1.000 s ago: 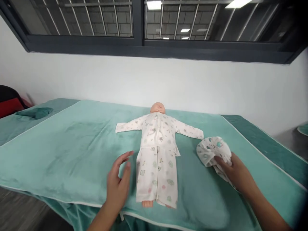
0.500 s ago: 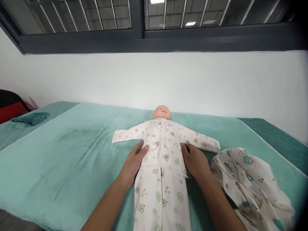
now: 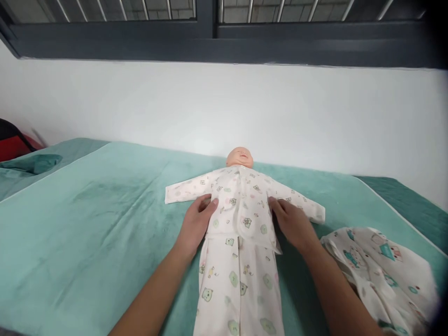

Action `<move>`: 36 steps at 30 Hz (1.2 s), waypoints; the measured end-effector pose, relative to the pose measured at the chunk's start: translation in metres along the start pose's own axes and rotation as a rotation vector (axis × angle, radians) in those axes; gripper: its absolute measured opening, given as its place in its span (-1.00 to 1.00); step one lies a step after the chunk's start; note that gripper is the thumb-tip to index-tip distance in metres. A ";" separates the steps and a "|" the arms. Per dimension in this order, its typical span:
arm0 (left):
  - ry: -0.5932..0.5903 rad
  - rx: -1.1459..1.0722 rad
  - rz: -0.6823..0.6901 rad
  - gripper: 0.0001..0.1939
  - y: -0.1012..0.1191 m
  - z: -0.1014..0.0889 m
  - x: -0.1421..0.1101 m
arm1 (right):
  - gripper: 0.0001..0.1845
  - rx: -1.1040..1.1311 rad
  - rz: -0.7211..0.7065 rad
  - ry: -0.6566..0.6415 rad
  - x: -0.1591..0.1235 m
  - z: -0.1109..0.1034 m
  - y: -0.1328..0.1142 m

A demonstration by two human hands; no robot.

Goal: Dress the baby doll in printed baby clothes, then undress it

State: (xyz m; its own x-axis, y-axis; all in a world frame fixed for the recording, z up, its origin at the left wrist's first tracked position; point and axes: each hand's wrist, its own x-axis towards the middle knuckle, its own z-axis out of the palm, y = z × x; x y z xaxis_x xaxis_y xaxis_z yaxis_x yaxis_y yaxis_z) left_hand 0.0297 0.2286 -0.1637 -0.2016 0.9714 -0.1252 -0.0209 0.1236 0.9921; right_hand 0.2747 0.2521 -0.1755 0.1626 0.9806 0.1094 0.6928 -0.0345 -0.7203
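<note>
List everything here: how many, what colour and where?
Doll: 1, pinkish, centre
Shirt: 1, white patterned, on the doll
Trousers: 1 pair, white patterned, below the shirt
Bundle: 1, white patterned, lower right
Blanket: 1, light green, under the doll
Cover: count unclear, darker green, both sides
Cloth: 1, dark green, far left
Unclear object: 1, red and black, left edge
Wall: 1, white, behind
Window: 1, dark-framed, top
Bars: several, silvery, at the window
Arms: 2, bare, bottom edge
Left hand: 1, bare, touching shirt
Right hand: 1, bare, touching shirt

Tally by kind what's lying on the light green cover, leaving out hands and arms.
Doll: 1
Printed white top: 1
Printed white trousers: 1
Bunched printed white cloth: 1
Total: 4
</note>
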 end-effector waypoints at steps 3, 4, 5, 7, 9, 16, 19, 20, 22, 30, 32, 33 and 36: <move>0.224 0.197 0.243 -0.64 0.014 0.003 0.020 | -0.51 -0.067 0.014 0.146 0.014 -0.006 -0.020; 0.227 0.211 0.317 -0.66 0.021 0.009 0.031 | -0.57 -0.012 -0.015 0.180 0.022 -0.003 -0.030; 0.171 0.212 0.375 -0.68 0.028 0.016 0.043 | -0.64 0.055 -0.062 0.188 0.032 0.002 -0.042; -0.002 0.205 0.431 -0.69 0.039 0.035 0.068 | -0.80 0.162 -0.203 0.226 0.053 0.016 -0.064; -0.077 0.246 0.442 -0.71 0.044 0.053 0.089 | -0.83 0.225 -0.286 0.257 0.071 0.031 -0.076; -0.226 0.398 0.590 -0.66 0.036 0.070 0.101 | -0.80 0.375 -0.208 0.162 0.081 0.042 -0.064; -0.222 0.399 0.569 -0.65 0.036 0.068 0.099 | -0.77 0.375 -0.201 0.139 0.081 0.040 -0.064; -0.221 0.400 0.564 -0.65 0.036 0.068 0.099 | -0.76 0.376 -0.201 0.126 0.082 0.040 -0.065; -0.215 0.412 0.559 -0.65 0.037 0.068 0.100 | -0.74 0.387 -0.197 0.110 0.085 0.041 -0.065; -0.237 0.390 0.573 -0.64 0.037 0.068 0.100 | -0.72 0.235 -0.259 0.124 0.095 0.044 -0.051; -0.233 0.394 0.568 -0.63 0.037 0.068 0.100 | -0.74 0.224 -0.241 0.117 0.096 0.044 -0.050; -0.232 0.397 0.567 -0.63 0.037 0.068 0.101 | -0.76 0.230 -0.229 0.116 0.096 0.044 -0.051; -0.228 0.408 0.562 -0.63 0.037 0.068 0.102 | -0.82 0.276 -0.201 0.119 0.095 0.045 -0.053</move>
State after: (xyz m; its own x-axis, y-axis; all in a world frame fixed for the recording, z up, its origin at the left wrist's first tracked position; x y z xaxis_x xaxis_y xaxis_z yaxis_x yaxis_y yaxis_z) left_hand 0.0753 0.3456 -0.1404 0.1350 0.9229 0.3606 0.4016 -0.3836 0.8316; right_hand 0.2220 0.3552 -0.1574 0.1344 0.9325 0.3352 0.5064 0.2261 -0.8321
